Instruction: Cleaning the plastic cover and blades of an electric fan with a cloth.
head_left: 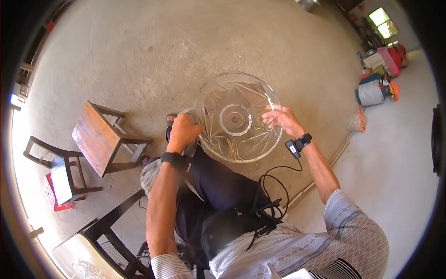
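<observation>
A large clear bowl (223, 151) with a ridged, gold-tinted pattern hangs in front of my lap, its round base ring facing me. My right hand (284, 122) grips its right rim, thumb and fingers pinched around the edge. At the left rim, my left hand (184, 132) is closed on a grey cloth (189, 112), part of which shows above the knuckles and below the hand. Whether these fingers also grip the rim is hidden. Both wrists wear black bands, and a cable runs from the right one.
To the left stand a wooden table (95, 137) and a dark chair (60, 174). Another grey cloth (151, 176) lies beside my left leg. Bundled fabrics (371, 93) and a woven basket (355, 122) sit at the right. A pale table (81, 255) is at lower left.
</observation>
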A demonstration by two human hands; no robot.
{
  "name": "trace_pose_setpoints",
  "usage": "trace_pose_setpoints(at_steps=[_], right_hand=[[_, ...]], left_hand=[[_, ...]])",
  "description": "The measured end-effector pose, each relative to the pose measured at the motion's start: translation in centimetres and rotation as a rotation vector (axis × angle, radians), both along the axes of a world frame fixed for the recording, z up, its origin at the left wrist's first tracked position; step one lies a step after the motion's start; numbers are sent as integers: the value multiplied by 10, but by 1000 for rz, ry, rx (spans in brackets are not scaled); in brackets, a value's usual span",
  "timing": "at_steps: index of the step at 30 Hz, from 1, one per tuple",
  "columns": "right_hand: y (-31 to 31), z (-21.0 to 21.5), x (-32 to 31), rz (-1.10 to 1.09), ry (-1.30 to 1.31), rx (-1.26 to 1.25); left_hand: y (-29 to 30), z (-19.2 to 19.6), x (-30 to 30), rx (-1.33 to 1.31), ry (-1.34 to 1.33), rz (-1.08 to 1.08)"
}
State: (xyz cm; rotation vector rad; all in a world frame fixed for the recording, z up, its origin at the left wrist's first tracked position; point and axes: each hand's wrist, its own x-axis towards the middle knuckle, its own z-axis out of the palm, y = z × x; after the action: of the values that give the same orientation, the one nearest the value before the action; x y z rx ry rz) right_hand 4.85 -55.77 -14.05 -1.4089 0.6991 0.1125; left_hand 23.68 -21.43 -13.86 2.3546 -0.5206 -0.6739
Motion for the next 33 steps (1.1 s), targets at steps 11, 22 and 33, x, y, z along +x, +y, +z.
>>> trace_pose_setpoints(at_steps=[11, 22, 33], right_hand=[[-7, -22, 23, -9, 45, -19], [-24, -55, 23, -4, 43, 12], [-34, -70, 28, -28, 32, 8]], left_hand=[[-15, -47, 25, 46, 18, -7], [-21, -46, 26, 55, 107, 0], [-31, -59, 28, 103, 117, -34]])
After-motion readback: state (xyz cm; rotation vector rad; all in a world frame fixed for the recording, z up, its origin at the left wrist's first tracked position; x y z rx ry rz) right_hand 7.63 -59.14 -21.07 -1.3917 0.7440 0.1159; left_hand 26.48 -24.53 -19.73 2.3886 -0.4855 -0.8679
